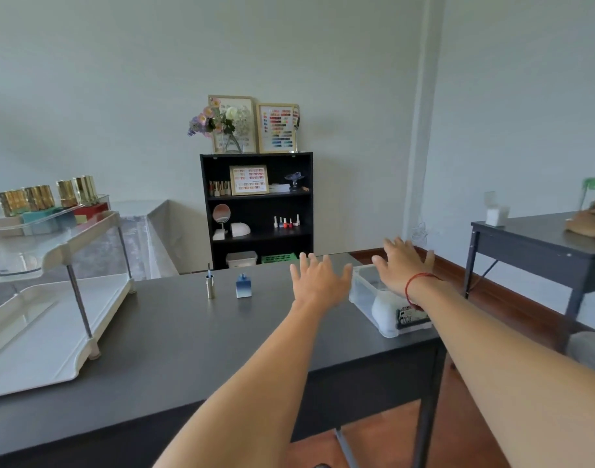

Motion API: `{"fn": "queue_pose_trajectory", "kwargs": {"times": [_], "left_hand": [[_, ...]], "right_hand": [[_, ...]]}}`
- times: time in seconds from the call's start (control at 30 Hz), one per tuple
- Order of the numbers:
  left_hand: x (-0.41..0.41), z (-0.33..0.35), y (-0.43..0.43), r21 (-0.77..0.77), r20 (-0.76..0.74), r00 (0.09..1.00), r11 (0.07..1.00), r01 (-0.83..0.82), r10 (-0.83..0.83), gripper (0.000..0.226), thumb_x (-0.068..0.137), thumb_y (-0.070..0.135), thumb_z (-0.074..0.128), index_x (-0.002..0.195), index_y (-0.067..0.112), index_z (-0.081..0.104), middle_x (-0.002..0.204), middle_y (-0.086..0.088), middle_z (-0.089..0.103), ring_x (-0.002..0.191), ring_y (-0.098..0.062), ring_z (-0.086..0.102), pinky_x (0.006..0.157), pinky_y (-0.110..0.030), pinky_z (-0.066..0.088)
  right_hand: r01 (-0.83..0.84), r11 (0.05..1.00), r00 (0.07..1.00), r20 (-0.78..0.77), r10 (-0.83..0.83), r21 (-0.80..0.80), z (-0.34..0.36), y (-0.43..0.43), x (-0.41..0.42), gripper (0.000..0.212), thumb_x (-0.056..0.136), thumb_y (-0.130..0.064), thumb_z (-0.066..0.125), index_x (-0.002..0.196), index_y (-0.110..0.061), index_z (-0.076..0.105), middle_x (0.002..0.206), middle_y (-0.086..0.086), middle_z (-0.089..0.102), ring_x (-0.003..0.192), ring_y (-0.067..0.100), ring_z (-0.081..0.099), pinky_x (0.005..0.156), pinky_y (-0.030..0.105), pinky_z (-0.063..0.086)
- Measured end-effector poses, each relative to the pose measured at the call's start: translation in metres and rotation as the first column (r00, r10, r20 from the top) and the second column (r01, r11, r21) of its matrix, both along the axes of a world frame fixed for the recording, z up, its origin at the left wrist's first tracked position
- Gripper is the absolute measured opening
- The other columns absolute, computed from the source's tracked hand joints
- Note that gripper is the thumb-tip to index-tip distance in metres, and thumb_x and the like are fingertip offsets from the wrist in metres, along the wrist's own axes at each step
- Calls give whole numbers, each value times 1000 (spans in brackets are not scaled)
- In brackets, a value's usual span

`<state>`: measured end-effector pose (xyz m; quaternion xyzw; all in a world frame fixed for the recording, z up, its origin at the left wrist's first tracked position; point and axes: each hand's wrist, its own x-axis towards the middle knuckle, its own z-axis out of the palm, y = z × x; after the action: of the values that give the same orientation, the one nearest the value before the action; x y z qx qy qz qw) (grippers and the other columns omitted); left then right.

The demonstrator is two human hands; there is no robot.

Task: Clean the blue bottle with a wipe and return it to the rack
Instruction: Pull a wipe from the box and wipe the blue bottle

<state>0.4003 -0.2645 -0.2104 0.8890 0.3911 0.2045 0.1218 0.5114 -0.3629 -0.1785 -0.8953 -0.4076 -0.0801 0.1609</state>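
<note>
A small square blue bottle (pixel 243 287) without its cap stands upright on the dark table (pixel 188 349), near the far edge. To its left stands a gold cap (pixel 210 287) with its brush pointing up. My left hand (pixel 318 278) hovers open, fingers spread, just right of the bottle and apart from it. My right hand (pixel 402 265) is open, palm down, over a clear plastic box (pixel 389 304) holding a white pack. The two-tier cream rack (pixel 53 298) stands at the table's left, with gold-capped bottles (pixel 46 197) on its top tier.
A black bookshelf (pixel 257 211) with nail polishes, a mirror and framed colour charts stands against the far wall. A second dark table (pixel 542 244) is at the right, with another person's hand (pixel 589 221) resting on it. Wooden floor shows beneath.
</note>
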Motion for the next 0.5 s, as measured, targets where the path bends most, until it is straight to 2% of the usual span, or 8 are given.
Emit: {"fn": "queue_pose_trajectory", "kwargs": {"times": [0.1,0.17,0.27,0.37,0.5], "left_hand": [[15,-5,-5,-27,-13,999,999,31,-32,69,95,56,22,146,10,28,157,-15,17,148,-27,-2,118,-50,1],[22,-8,-4,-71,-40,999,997,26,-29,69,95,55,21,138,5,41,154,-16,26,147,-28,2,118,-51,5],[26,-13,-2,-217,-89,996,976,8,-28,72,95,54,16,126,0,53,147,-17,38,147,-29,5,117,-51,8],[22,-11,-2,-366,-95,995,931,-5,-32,74,96,53,11,139,0,38,153,-16,28,147,-28,-4,117,-50,2],[11,-4,7,-481,-68,997,876,-10,-25,63,98,47,13,148,9,24,158,-15,11,147,-30,-8,117,-51,2]], "right_hand": [[74,997,994,-83,-74,-8,-8,-14,15,50,100,-37,25,146,-17,25,157,8,16,145,30,12,114,58,12],[78,996,976,-205,-70,31,-11,-15,16,51,100,-34,26,147,-14,22,159,11,8,144,36,13,114,53,18],[61,996,960,-276,-40,68,-15,-9,14,50,101,-30,26,146,-8,23,158,17,10,140,37,27,111,45,27],[47,993,956,-292,-14,104,-16,-1,6,47,101,-28,25,144,-10,25,154,17,22,136,37,35,107,44,33],[-54,991,952,-292,88,122,-18,10,-9,46,102,-25,27,146,-12,25,152,13,31,137,32,34,109,41,31]]}}
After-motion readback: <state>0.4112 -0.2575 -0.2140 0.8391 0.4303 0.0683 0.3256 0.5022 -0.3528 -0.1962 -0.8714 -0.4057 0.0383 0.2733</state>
